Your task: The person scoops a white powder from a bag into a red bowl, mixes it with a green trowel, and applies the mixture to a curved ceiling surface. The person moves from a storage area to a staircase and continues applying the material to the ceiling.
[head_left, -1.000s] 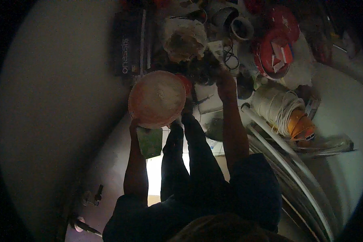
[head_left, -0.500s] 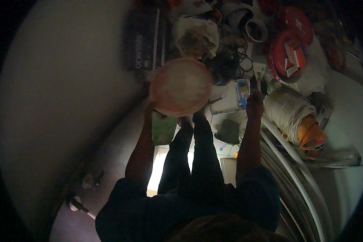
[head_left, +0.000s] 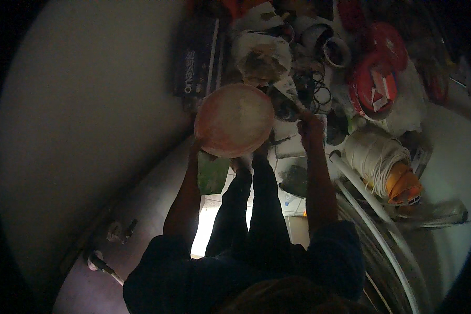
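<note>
In dim light, a round pinkish-orange bowl [head_left: 234, 119] is held up in front of me, its pale face toward me. My left hand [head_left: 197, 150] grips its lower left rim and is mostly hidden behind it. My right hand [head_left: 310, 125] reaches forward to the right of the bowl and touches the clutter beside a tangle of black cable [head_left: 313, 90]. Whether its fingers hold anything is too dark to tell. My dark trouser legs [head_left: 251, 209] stand below the bowl.
Ahead lie a dark box [head_left: 198, 57], a crumpled plastic bag [head_left: 260, 55], tape rolls [head_left: 336, 51] and a red round lid [head_left: 374, 83]. A spool of white cord [head_left: 374, 154] with an orange end and white pipes [head_left: 369, 209] are at right. A green block [head_left: 212, 175] and wall tap [head_left: 119, 231] are at left.
The bowl has shifted right and up in view. My right hand drew back with a small pale packet half a second ago, and now reaches into the clutter by the cables.
</note>
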The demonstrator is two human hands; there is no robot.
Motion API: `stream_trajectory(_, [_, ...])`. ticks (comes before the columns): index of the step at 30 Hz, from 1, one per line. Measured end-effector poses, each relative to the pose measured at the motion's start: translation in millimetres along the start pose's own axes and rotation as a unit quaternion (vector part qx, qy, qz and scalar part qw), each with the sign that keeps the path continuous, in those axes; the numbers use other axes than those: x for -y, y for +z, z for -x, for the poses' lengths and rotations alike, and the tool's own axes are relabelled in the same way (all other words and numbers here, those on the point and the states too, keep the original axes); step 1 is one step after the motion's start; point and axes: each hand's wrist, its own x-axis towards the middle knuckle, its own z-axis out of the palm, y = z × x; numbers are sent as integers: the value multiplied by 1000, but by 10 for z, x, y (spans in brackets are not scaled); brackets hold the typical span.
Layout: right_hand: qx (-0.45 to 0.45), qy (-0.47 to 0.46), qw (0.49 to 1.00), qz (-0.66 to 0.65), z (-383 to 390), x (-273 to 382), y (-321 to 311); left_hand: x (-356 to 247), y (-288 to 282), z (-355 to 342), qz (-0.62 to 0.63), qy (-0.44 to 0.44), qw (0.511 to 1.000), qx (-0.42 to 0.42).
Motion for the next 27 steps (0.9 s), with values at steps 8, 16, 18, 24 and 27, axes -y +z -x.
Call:
stream_trajectory(8, [-31,-371,799,472,-971,-671,834,-275,160,549,-18,-8,994,-111])
stream_trajectory(16, [-66,-278,734,617,-1967,-555,1620,-283,74,720,-16,-11,982,-186])
stream_trajectory(18, [-47,-241,655,715,-2224,-507,1701,-230,-64,675,3,-20,986,-167])
stream_trajectory(24, [58,-87,558,823,-2408,-237,1922,-319,157,781,35,-10,985,-167])
stream_trajectory(27, [54,-130,542,829,-2512,-315,1819,-163,29,768,60,-22,988,-139])
